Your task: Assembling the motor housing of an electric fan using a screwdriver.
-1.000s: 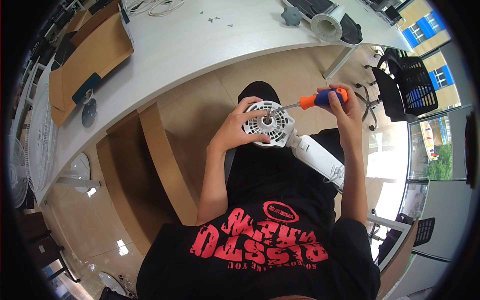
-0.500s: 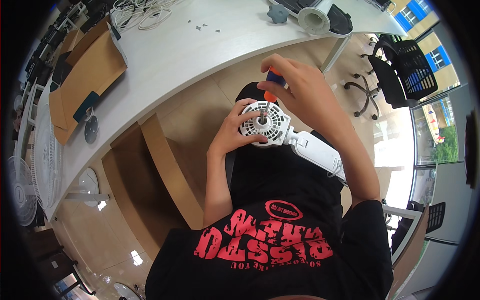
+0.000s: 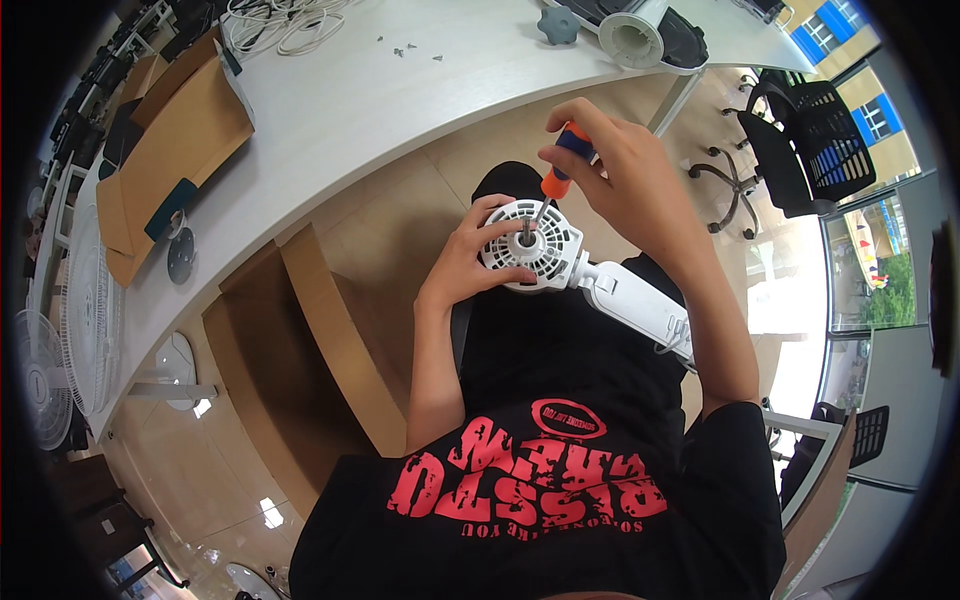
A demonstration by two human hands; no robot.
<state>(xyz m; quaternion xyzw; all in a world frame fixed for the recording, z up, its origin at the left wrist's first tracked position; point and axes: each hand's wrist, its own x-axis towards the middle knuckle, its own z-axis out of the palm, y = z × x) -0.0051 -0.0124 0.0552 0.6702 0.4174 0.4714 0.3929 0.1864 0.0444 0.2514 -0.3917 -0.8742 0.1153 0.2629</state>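
A white fan motor housing (image 3: 553, 263) with a slotted round face and a metal shaft rests on my lap, face up. Its white neck (image 3: 640, 308) runs down to the right across my thigh. My left hand (image 3: 468, 262) is wrapped round the housing's left side, with fingers and thumb on the slotted face. In my right hand (image 3: 620, 165) is a screwdriver (image 3: 572, 150) with an orange and blue handle. The screwdriver leans up to the right, its metal shank pointing down at the upper part of the slotted face. Its very tip is too small to make out.
Several small screws (image 3: 399, 53), a grey knob (image 3: 557, 26) and a white tubular stand part (image 3: 633, 40) lie on the white table (image 3: 330, 130). A cardboard flap (image 3: 185, 150) and fan grilles (image 3: 90, 310) are at left. An open cardboard box (image 3: 340, 340) stands on the floor beside me.
The screwdriver's handle has tilted up and to the right, with my right hand shifting the same way. My left hand and the motor housing stay nearly where they were.
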